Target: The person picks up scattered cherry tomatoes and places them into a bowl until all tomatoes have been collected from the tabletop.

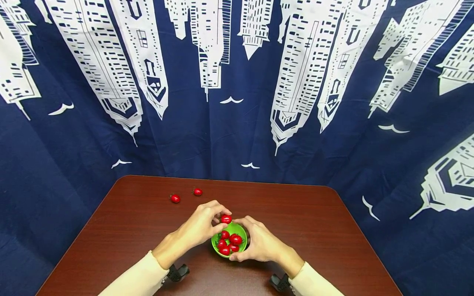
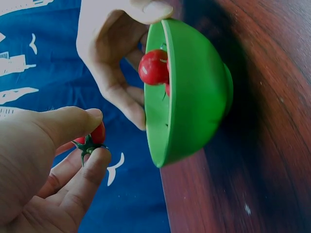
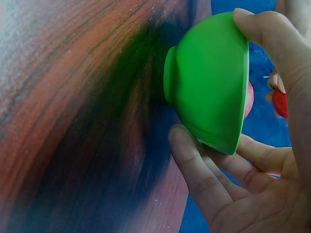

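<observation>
Pinched between thumb and fingertips of the left hand was one tomato, its leafy stem showing between the tips. Just below the pinch and a little nearer the person was the green bowl, apart from the held tomato, with several tomatoes inside. On the far side of the bowl from the pinch, the right hand held it, thumb against the rim and fingers curved about the wall; whether the bowl's foot touched the table could not be told. Smooth, round skin in so small a hold seemed the chief risk: a harder squeeze could have shot the tomato out sideways, and dropped from there it could have struck the rim and rolled away. The leaves looked likely to catch on a finger and swing the fruit off line if the tips parted. Had the right hand slackened, or its thumb pressed too hard on the rim, the bowl could have tipped and spilled. Beyond the pinch and to its left, two loose tomatoes lay on the table, well apart from both hands; a careless knock could have sent them rolling.
</observation>
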Available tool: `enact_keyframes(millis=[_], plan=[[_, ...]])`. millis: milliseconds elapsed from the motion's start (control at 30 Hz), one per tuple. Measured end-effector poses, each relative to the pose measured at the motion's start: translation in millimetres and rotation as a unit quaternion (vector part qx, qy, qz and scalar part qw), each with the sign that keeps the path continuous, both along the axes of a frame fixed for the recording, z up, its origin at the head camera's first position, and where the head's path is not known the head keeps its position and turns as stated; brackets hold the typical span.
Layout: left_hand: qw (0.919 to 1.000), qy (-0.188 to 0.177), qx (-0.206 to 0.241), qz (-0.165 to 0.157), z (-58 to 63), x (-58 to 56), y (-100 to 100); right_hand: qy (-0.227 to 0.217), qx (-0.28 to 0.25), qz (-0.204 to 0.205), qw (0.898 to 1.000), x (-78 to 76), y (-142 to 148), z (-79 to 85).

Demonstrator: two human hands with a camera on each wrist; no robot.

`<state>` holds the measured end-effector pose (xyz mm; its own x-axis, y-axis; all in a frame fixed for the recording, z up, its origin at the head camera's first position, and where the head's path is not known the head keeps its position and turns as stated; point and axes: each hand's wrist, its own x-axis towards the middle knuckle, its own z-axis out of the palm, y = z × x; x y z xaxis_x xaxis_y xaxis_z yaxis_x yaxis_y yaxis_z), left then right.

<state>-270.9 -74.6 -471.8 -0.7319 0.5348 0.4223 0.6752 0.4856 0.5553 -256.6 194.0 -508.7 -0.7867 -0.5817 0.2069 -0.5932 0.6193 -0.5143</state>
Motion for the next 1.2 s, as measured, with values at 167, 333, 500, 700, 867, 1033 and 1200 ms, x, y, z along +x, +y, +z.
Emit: enact_keyframes(millis=[167, 333, 500, 700, 867, 1033, 1200], plan=[[1.0, 0.004, -0.002, -0.009, -0.5, 1.1, 7.8, 0.004, -0.001, 0.002, 1.0, -0.6, -0.1, -1.1], [0.9998, 0.014, -0.006, -0.01, -1.1, 1.4, 12.1, 0.005, -0.003, 0.005, 1.0, -0.7, 0.4, -1.6], [0.9997, 0.02, -0.009, -0.008, -1.5, 1.4, 14.7, 0.003, -0.005, 0.009, 1.0, -0.4, 0.6, -2.1], [0.9993, 0.023, -0.03, 0.005, 0.0, 3.2, 14.4, 0.006, 0.005, 0.001, 1.0, -0.7, 0.9, -1.4], [0.9985, 0.018, -0.047, 0.022, 2.5, 3.3, 12.6, 0.008, 0.009, -0.002, 1.0, -1.9, 1.3, 0.7], [0.9979, 0.024, -0.052, 0.032, 2.3, 1.7, 8.9, 0.008, 0.009, -0.002, 1.0, -2.0, 1.8, 1.3], [0.9967, 0.025, -0.063, 0.044, -1.3, 0.0, 2.4, -0.003, 0.005, 0.002, 1.0, -0.8, 2.0, 0.4]])
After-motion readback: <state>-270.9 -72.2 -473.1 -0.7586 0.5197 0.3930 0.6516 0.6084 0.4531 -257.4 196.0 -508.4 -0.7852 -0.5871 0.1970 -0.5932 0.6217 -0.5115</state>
